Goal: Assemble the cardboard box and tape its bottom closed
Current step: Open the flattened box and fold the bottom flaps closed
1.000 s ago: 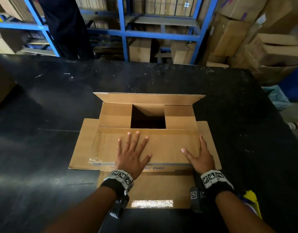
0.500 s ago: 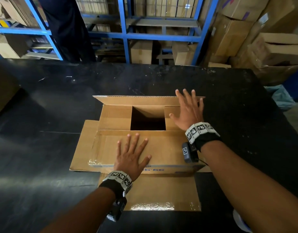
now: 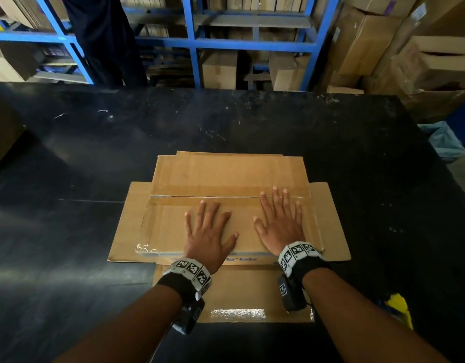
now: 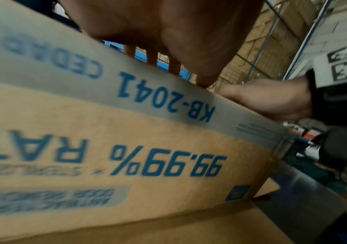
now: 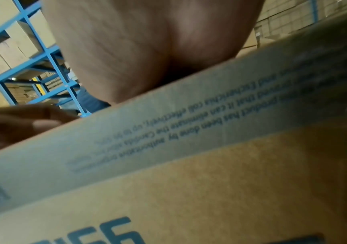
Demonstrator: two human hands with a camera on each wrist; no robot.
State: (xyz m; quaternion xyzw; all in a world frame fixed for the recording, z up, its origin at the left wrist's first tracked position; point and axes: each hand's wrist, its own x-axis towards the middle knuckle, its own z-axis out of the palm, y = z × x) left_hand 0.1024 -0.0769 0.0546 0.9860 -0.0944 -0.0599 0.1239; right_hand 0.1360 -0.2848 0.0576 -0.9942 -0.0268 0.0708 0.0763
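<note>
Since half a second ago our right hand has come back from the far flap, and that flap now lies folded down, covering the dark opening that still showed then. We have both palms flat on the near flap of the brown corrugated cardboard box, which stands upside down in the middle of the black worktable. Our left hand rests with fingers straight and spread; our right does the same, its fingertips reaching the seam where the two long flaps meet. From the left wrist view we see blue lettering on the box's side wall.

We judge the folding step all but done: the bottom is closed and we are holding it shut. Taping comes next, and we see no fresh tape roll or dispenser. That move calls for one hand to keep pressing across the seam so the flaps do not spring up, while the other fetches tape and lays it along the seam.
</note>
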